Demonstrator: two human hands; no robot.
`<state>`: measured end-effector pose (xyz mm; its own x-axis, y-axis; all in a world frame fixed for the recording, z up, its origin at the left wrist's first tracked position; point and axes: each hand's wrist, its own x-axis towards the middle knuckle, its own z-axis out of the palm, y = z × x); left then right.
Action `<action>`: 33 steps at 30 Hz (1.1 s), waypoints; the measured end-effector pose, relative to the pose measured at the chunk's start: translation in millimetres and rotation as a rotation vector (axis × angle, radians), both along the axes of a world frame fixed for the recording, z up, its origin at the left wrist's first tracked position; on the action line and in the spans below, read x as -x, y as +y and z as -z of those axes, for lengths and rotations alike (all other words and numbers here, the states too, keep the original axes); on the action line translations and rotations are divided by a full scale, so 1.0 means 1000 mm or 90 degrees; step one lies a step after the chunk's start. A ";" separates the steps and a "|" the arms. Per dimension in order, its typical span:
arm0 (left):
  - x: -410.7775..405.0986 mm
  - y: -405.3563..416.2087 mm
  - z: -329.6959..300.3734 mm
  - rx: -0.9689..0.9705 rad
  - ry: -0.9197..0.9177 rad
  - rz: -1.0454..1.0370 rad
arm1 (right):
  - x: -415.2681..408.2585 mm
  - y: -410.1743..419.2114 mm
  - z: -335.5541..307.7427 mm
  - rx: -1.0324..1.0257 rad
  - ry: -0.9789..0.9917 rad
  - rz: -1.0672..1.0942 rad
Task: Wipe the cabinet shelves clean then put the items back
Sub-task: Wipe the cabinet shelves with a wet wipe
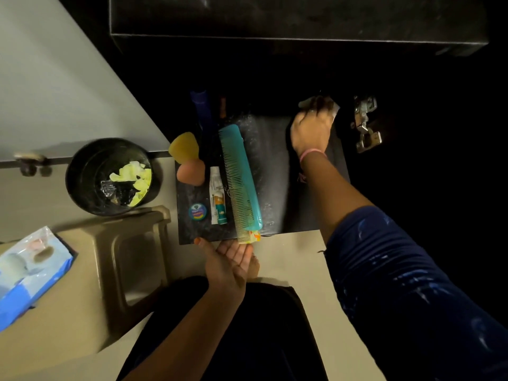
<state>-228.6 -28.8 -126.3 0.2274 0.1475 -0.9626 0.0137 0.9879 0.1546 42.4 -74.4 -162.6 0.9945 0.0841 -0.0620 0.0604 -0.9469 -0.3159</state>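
Observation:
A dark cabinet shelf [275, 171] juts out below me. My right hand [310, 130] grips a pale cloth [334, 108] at the shelf's far right corner, deep in shadow. My left hand [228, 264] is cupped palm up just under the shelf's front edge, holding nothing. Along the shelf's left side lie a teal comb [242, 177], a small tube [218, 196], a round blue tin [198, 212], a pink sponge [190, 173], a yellow sponge [183, 146] and a dark blue bottle [202, 111].
A black bin [82, 171] with yellow scraps stands on the floor at the left. A beige plastic stool [132, 257] is beside it, and a blue tissue pack [30, 273] at the far left. A metal hinge [365, 125] sits right of the shelf. An upper shelf [275, 23] overhangs.

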 end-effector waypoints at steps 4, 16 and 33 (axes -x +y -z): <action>0.001 -0.002 0.002 -0.012 -0.006 0.001 | 0.008 -0.004 0.000 -0.038 0.002 -0.103; 0.000 -0.002 0.000 -0.023 -0.007 -0.004 | -0.001 -0.033 0.003 0.000 -0.001 -0.121; -0.002 0.002 -0.003 0.003 0.000 0.003 | 0.186 -0.119 -0.034 0.137 0.101 -0.241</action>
<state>-227.1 -26.4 -123.0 0.2280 0.1411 -0.9634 0.0185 0.9886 0.1492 -143.7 -192.9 -128.3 0.8727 0.4085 -0.2674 0.3819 -0.9124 -0.1473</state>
